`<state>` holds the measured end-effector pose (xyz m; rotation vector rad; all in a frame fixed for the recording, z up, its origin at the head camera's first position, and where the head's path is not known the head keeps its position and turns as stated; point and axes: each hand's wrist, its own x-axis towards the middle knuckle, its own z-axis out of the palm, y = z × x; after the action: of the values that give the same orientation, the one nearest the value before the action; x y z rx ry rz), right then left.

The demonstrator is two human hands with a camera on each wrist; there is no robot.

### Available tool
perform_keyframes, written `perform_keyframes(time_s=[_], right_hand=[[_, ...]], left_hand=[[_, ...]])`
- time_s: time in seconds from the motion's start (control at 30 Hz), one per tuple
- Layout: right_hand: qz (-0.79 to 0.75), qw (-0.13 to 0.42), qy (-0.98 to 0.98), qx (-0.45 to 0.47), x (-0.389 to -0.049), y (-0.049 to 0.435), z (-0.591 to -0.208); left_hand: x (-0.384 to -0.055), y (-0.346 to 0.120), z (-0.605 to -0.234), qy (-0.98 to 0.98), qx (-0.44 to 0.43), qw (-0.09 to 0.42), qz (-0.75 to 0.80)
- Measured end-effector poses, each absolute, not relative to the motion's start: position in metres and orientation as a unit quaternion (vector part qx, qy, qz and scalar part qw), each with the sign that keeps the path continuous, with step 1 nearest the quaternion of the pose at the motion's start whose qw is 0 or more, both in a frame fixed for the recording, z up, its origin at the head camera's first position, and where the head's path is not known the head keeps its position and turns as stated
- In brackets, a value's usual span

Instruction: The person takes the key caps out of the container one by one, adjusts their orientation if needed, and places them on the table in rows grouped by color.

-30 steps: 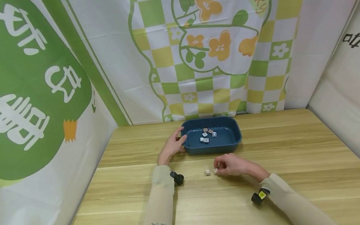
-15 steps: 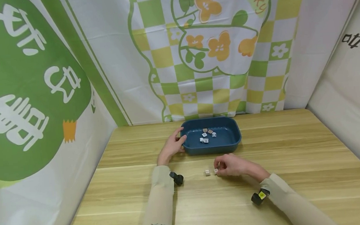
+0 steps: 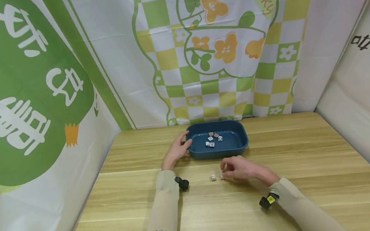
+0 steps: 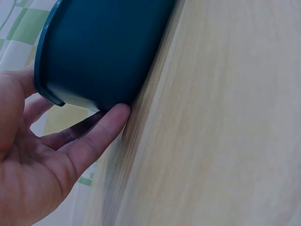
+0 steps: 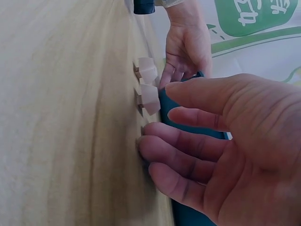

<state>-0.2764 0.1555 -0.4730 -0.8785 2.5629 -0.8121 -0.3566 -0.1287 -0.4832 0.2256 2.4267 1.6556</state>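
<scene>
My left hand (image 3: pixel 176 150) holds the left end of a dark blue rectangular tray (image 3: pixel 221 154). In the left wrist view its thumb reaches over the rim and its fingers (image 4: pixel 96 136) lie against the outer wall and lower edge. Two small pale keycaps stand on the table in front of the tray: a left keycap (image 3: pixel 213 177) and a right keycap (image 3: pixel 222 176). My right hand (image 3: pixel 241 168) is beside the right keycap, partly covering it. In the right wrist view its thumb and fingers are spread, with the near keycap (image 5: pixel 150 99) just beyond the thumb tip.
Several white and brownish keycaps (image 3: pixel 211 144) lie inside the tray. The wooden table (image 3: pixel 303 150) ends at a printed curtain (image 3: pixel 210 106) right behind the tray. Cloth walls rise at both sides. Each wrist carries a small black camera (image 3: pixel 183 183).
The right hand has lifted slightly and opened a little away from the right keycap. Left hand, tray and the left keycap stay in place.
</scene>
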Motion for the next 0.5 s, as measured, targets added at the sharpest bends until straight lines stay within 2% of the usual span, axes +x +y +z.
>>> perform_keyframes(time_s=[0.2, 0.5], right_hand=[[-0.280, 0.139, 0.895, -0.317, -0.276, 0.159, -0.468], [-0.282, 0.081, 0.904, -0.310, -0.281, 0.157, -0.451]], left_hand=[[-0.356, -0.128, -0.485, 0.817, 0.078, 0.107, 0.561], [-0.357, -0.128, -0.481, 0.811, 0.077, 0.103, 0.570]])
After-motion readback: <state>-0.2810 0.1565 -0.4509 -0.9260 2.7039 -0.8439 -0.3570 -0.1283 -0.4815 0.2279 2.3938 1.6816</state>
